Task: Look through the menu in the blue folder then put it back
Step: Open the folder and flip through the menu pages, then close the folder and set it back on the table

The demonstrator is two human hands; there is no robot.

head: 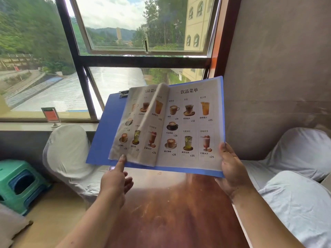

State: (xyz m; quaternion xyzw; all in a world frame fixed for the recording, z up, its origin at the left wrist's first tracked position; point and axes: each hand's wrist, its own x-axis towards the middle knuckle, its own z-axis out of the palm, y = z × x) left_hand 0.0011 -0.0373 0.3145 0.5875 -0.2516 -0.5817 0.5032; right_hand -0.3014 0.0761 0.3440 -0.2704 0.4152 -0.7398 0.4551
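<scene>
The blue folder point(105, 133) is held open and tilted up above the brown wooden table point(172, 208). Menu pages point(189, 126) with drink pictures and prices lie inside it; one page arches over the middle, mid-turn. My right hand point(232, 169) grips the folder's lower right corner, thumb on the page. My left hand point(116, 179) points up with the index fingertip touching the lower left corner of the left page, the other fingers loosely curled.
White-covered chairs stand left point(68, 151) and right point(297, 158) of the table. A green and blue plastic stool stack point(21, 183) sits at the far left. A small red sign holder point(51, 116) stands on the windowsill. A grey wall rises on the right.
</scene>
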